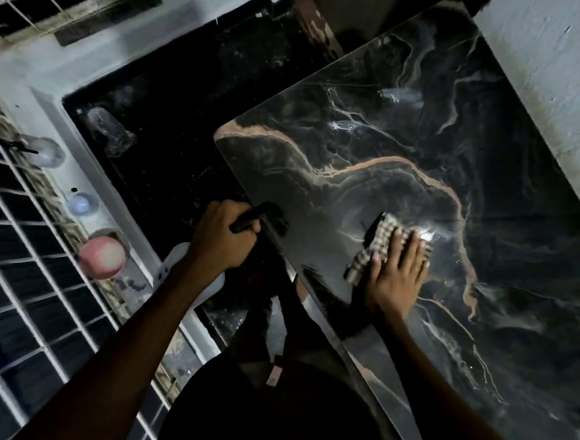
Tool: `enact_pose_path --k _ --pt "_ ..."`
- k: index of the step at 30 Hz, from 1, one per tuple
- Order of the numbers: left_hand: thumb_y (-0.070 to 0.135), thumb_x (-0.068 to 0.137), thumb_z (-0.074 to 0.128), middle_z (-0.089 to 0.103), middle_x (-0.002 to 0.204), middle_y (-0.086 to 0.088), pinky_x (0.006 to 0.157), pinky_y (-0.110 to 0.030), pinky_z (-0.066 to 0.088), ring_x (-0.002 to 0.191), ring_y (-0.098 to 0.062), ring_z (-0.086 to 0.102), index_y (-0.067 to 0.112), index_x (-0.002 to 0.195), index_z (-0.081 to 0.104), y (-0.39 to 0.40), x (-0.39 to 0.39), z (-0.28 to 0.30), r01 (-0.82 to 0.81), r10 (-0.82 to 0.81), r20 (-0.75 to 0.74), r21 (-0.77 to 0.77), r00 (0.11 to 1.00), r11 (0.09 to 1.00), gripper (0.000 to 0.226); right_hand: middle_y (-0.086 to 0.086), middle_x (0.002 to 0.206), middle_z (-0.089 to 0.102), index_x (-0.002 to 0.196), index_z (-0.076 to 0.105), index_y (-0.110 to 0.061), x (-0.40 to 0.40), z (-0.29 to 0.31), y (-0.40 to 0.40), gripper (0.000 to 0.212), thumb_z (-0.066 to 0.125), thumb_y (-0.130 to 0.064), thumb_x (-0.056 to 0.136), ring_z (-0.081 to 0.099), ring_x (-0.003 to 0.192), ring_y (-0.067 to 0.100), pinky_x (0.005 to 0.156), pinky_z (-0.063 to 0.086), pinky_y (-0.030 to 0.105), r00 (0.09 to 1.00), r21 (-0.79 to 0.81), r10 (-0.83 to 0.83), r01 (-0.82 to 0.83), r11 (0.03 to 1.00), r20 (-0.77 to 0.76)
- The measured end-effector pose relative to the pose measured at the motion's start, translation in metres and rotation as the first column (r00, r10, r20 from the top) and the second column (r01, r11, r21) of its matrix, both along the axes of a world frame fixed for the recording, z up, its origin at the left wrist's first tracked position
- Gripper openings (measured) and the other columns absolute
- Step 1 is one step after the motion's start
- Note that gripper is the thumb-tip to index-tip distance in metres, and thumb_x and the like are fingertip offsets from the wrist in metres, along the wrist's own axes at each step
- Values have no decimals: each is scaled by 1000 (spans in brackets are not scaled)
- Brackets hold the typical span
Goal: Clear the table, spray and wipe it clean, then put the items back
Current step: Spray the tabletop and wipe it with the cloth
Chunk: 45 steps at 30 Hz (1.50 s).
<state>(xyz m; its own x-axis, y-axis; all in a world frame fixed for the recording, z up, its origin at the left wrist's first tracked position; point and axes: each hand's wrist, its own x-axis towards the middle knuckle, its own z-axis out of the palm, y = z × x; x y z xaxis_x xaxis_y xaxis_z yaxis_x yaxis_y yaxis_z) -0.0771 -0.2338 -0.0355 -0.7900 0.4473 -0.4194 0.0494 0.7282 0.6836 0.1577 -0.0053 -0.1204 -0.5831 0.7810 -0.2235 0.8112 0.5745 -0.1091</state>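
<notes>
The table (396, 136) has a black marble-look top with pale and orange veins, and nothing stands on it. My right hand (396, 269) presses flat on a checked cloth (381, 239) near the table's left edge. My left hand (226, 236) is closed around a spray bottle (257, 218) with a black trigger head, held just off the table's left edge; its white body (177, 272) shows beneath my wrist.
A white ledge on the left carries a pink round object (102, 258), a small pale round object (81, 203) and a clear bottle (42, 153). A metal window grille (12, 246) runs along the left. A white wall (545, 64) borders the table's far right.
</notes>
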Motion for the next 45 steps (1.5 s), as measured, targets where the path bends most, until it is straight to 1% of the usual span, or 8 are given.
enact_pose_path --k 3,8,12,24,29,33,39,45 --pt "22 63 54 69 69 -14 69 -48 58 75 -39 68 13 66 68 7 -1 1 8 -8 -4 29 1000 1000 17 20 169 15 163 22 -20 -104 2 1 73 30 -55 100 15 157 38 125 15 59 984 30 -158 161 986 -85" --pt "43 63 44 68 67 -17 65 -51 57 70 -39 65 10 69 69 8 -9 3 15 -13 -26 78 1000 997 43 12 172 5 163 21 -28 -154 5 -93 67 37 -50 102 1 160 29 128 5 53 908 -26 402 -408 913 -119" --pt "32 68 50 71 74 -16 72 -51 59 76 -38 68 10 70 69 10 -27 -3 13 -10 -46 66 999 998 29 5 173 7 163 20 -33 -93 6 -91 67 42 -51 102 0 160 21 128 9 50 833 -76 530 -545 835 -159" --pt "20 79 57 75 104 -11 98 -32 49 107 -30 67 8 106 76 67 -86 -2 185 -199 -291 -73 936 980 35 3 173 10 163 18 -29 -85 1 -6 66 27 -52 102 7 159 24 128 8 52 985 5 138 -138 990 -99" --pt "17 80 63 72 75 -6 66 -22 42 77 -24 67 9 80 73 93 -100 18 284 -307 -263 -122 915 951 13 7 172 12 163 20 -28 -112 0 29 68 28 -51 100 9 159 27 128 8 53 992 26 17 -14 1000 -121" --pt "35 79 51 55 68 -4 65 -36 55 73 -35 65 14 59 46 107 -118 23 275 -309 -242 -165 920 947 29 6 172 10 163 17 -28 -134 -3 52 68 24 -54 101 6 159 25 127 8 54 989 37 -97 101 994 -115" --pt "26 77 60 64 65 -9 56 -40 57 62 -27 65 4 72 66 135 -157 35 364 -373 -118 -92 920 927 24 10 172 8 163 18 -25 -191 -1 89 69 26 -51 100 4 159 28 127 6 54 942 30 -315 320 947 -114" --pt "25 71 51 43 48 -2 46 -34 38 48 -29 52 13 47 37 153 -190 38 480 -499 -134 -150 856 864 30 12 172 9 163 19 -24 -202 -3 90 68 30 -50 101 5 159 29 127 6 55 925 45 -361 368 929 -122"
